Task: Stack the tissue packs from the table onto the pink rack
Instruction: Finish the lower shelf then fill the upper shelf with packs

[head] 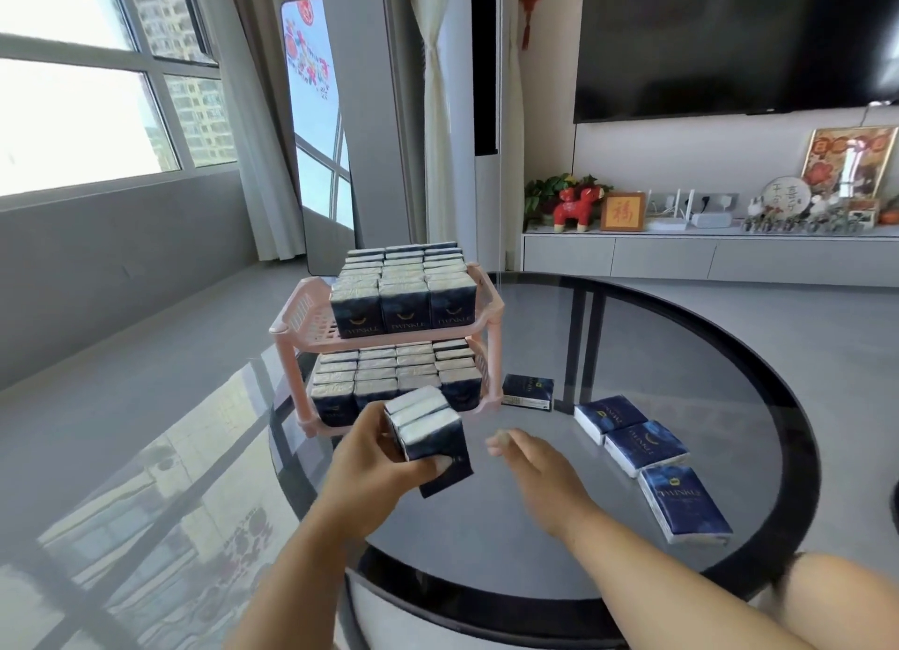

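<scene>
1. A pink rack (489, 304) with two tiers stands at the far left edge of the round counter (705, 357), both tiers packed with upright dark blue tissue packs (404, 304).
2. The left hand (369, 459) grips a small bundle of packs (428, 435), thumb across the front, held just in front of the lower tier and above the glass.
3. The right hand (530, 459) hovers over the counter beside that bundle, fingers loosely extended and holding nothing; it looks blurred.
4. One loose pack (528, 391) lies flat just beside the rack's right foot.
5. Three more packs (647, 447) lie in a row on the right of the counter, well apart from the rack, nothing lying between them and the hands.
6. The counter is dark smoked glass with a black rim, its legs showing through.
7. Beyond it, a dark television (729, 41) hangs above a low white cabinet (656, 257) carrying a red figurine (576, 209), framed pictures and small ornaments.
8. To the left are large windows (82, 109), pale curtains (438, 114) and a glossy grey floor (146, 430).
</scene>
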`<state>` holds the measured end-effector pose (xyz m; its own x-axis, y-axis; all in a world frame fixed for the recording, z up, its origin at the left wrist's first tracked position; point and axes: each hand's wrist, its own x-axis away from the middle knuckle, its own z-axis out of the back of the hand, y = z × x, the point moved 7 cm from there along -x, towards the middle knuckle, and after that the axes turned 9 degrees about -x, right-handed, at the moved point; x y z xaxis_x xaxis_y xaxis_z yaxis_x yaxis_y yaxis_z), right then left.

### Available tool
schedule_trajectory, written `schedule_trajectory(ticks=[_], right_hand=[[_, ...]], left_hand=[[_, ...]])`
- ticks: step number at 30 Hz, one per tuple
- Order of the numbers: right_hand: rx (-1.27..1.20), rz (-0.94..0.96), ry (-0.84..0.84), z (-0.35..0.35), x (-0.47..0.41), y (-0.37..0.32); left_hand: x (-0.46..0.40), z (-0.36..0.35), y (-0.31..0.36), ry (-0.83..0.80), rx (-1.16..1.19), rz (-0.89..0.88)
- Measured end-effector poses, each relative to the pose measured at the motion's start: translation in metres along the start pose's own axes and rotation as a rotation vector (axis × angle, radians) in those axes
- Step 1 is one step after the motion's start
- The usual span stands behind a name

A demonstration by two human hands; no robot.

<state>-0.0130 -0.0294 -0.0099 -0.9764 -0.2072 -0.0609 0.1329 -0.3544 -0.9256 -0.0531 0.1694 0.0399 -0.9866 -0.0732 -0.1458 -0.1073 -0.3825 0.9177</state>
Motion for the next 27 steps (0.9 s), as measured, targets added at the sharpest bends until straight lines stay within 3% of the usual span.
schedule_trajectory(ticks=[6,14,18,27], right_hand=[[0.116,-0.073,-0.037,-0.006,-0.021,-0.007],[0.492,0.084,0.028,-0.021,-0.041,-0.014],[0.618,0.158,0.036,-0.028,-0.044,-0.011],[0.613,0.199,0.089,-0.029,-0.049,-0.009]], left_hand=[[-0.013,0.086,0.047,0.083,-0.032,-0.087],[-0.073,0.182,0.087,0.209,-0.134,-0.12],[-0.116,0.196,0.081,0.175,-0.193,-0.083],[-0.184,0.182,0.051,0.019,-0.212,-0.012]])
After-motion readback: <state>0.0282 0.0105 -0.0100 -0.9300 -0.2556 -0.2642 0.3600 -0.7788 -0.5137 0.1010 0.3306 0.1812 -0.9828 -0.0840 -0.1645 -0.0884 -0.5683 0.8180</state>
